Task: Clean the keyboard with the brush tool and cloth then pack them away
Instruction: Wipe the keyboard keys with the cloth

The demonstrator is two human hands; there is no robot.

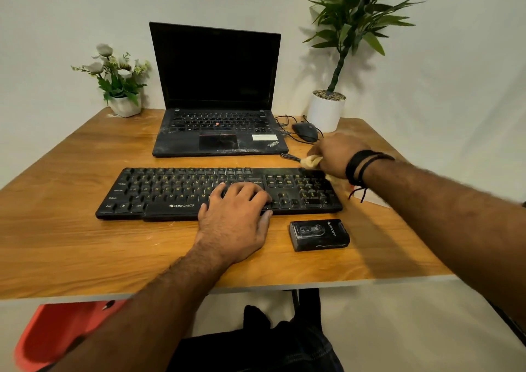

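Observation:
A black keyboard [170, 192] lies across the middle of the wooden table [71, 243]. My left hand [236, 215] rests flat on its right-centre keys and front edge, fingers spread. My right hand [338, 155] grips a bunched yellowish cloth [311, 161] at the keyboard's far right corner, above the number pad; the hand is motion-blurred. A small black case [318, 235], the brush tool kit, sits closed on the table in front of the keyboard's right end.
An open black laptop [219, 92] stands behind the keyboard. A black mouse [306, 131] with its cable lies right of it. A white flower pot [125, 105] is back left, a tall potted plant [326, 112] back right. A red chair [57, 334] shows below the table.

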